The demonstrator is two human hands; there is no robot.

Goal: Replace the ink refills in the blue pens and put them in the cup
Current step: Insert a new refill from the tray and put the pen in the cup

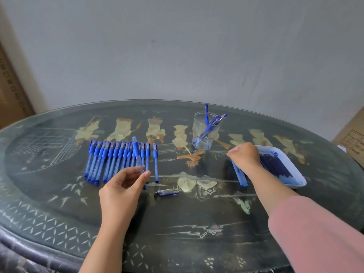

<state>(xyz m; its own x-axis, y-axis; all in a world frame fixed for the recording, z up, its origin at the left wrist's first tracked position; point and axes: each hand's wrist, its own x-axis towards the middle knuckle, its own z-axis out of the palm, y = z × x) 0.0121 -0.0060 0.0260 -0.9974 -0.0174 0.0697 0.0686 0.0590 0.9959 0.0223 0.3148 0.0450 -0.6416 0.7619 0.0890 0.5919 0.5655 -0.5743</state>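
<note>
While left hand (126,182) pinches translucent blue plastic pen (136,151), right hand (245,156) curls over slim blue ink refills (275,166) in white plastic tray (295,183), seemingly pinching one. Feed it straight into the barrel. Clear round cup (204,134) stands beyond.

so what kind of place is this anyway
Most likely a room in a home, used as a makeshift work spot. There is an ornate glass-topped oval table with painted figures, a plain painted wall right behind it, and cardboard boxes standing at both edges.
</note>
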